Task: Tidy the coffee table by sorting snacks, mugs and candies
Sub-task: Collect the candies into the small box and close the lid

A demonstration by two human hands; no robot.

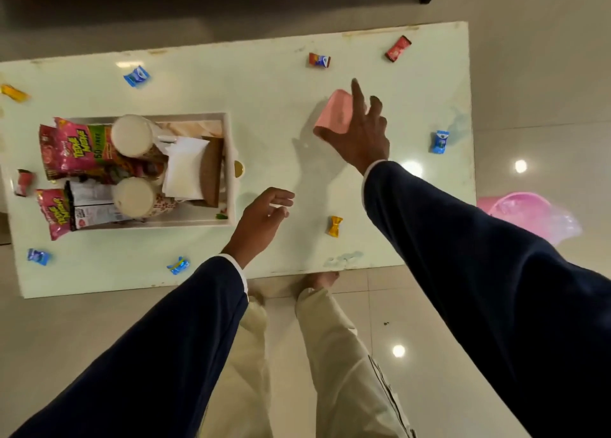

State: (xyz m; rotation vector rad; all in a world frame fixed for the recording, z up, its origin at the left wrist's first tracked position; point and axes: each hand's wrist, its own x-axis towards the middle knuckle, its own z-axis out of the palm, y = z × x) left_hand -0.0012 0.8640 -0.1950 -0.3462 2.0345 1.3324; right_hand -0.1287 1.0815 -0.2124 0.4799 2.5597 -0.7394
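Two hands work over the white rectangular coffee table [264, 107]: nearer, the left hand [261, 219] hovers loose-fingered, holding nothing; farther, the right hand [355, 137] grasps a pink plastic cup [335, 113], forefinger raised. That partial grip risks tipping it.

Glossy pale tiled floor [429, 322] with ceiling-light reflections, pink bucket [515, 211] beside.

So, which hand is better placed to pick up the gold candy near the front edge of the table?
The left hand: it is open, empty and close to the gold candy. The right hand is farther and grips the pink cup.
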